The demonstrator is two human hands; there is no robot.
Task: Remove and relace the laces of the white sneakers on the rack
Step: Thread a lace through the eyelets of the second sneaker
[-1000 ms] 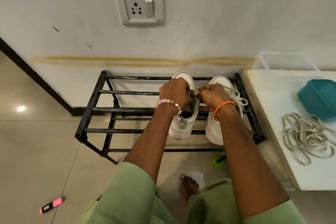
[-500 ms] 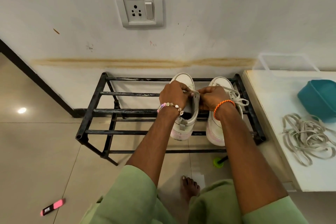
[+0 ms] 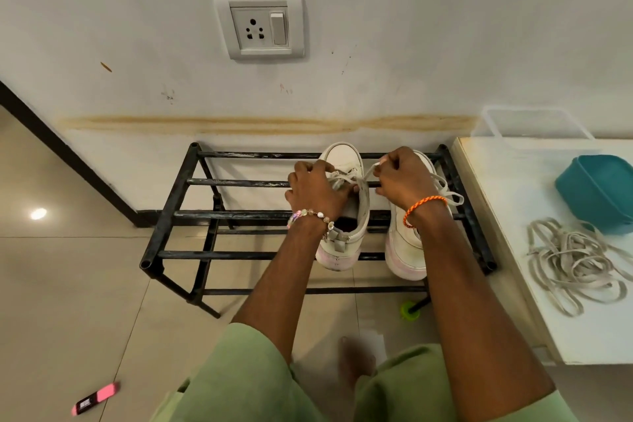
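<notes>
The black rack (image 3: 178,216) stands on the floor against the wall, its bars widely spaced, so anything narrow set on it could slip through. To its right a white tabletop (image 3: 513,284) carries a loose heap of spare laces (image 3: 575,267) and a teal bowl (image 3: 596,192). Two white sneakers sit on the rack's top bars, toes to the wall: the left sneaker (image 3: 342,209) and, just beside it, the right sneaker (image 3: 407,250), which looks fully laced. Both look light but stiff-sided, likely to tip if tugged sideways. The left hand (image 3: 315,192) is curled over the left sneaker's tongue and laces, steadying it. The right hand (image 3: 400,178) pinches the end of the lace (image 3: 368,175), which runs taut from that sneaker's eyelets up to the fingers. The lace is flat, soft and limp, so it should slide under a steady pull yet twist easily; I judge the best hold to be at the stiff tip, with the shoe braced near the eyelets as now.
</notes>
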